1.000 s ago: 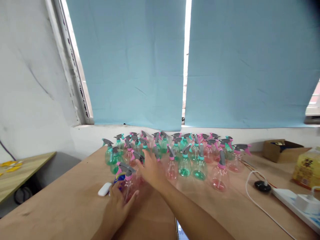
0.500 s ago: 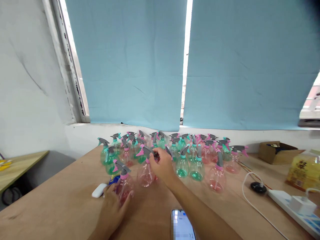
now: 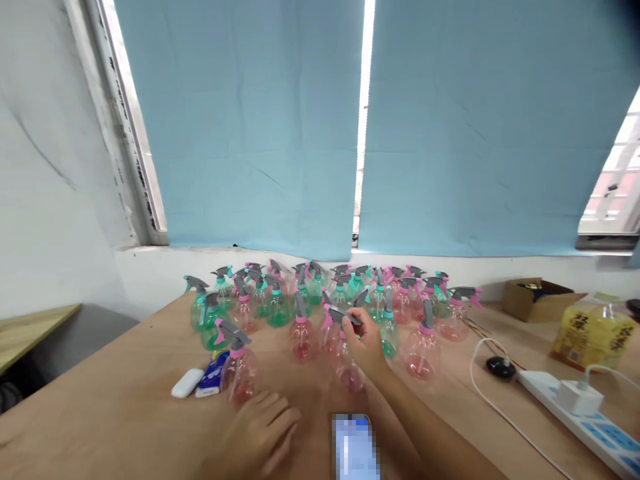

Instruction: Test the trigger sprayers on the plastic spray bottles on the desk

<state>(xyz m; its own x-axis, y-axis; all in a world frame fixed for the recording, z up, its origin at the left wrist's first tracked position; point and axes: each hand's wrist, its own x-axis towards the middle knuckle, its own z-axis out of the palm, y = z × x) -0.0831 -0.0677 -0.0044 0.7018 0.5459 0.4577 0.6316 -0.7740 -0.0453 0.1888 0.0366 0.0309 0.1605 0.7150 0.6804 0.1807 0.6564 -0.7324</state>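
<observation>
Many pink and green spray bottles (image 3: 320, 293) with grey triggers stand grouped at the far side of a wooden table (image 3: 115, 413). My right hand (image 3: 367, 340) grips the neck of one pink spray bottle (image 3: 349, 375), held just in front of the group. My left hand (image 3: 265, 430) lies on the table with fingers spread and nothing in it. A lone pink spray bottle (image 3: 239, 370) stands just beyond it to the left. A phone (image 3: 354, 447) lies between my forearms.
A white device (image 3: 186, 383) and a blue packet (image 3: 213, 378) lie left of the lone bottle. On the right are a black puck (image 3: 500, 367) with a white cable, a power strip (image 3: 575, 408), a yellow oil bottle (image 3: 593, 332) and a cardboard box (image 3: 537, 300).
My right hand has taken a pink bottle from the group and drawn it toward me and to the right. My left hand has let go of the front pink bottle and now lies flat.
</observation>
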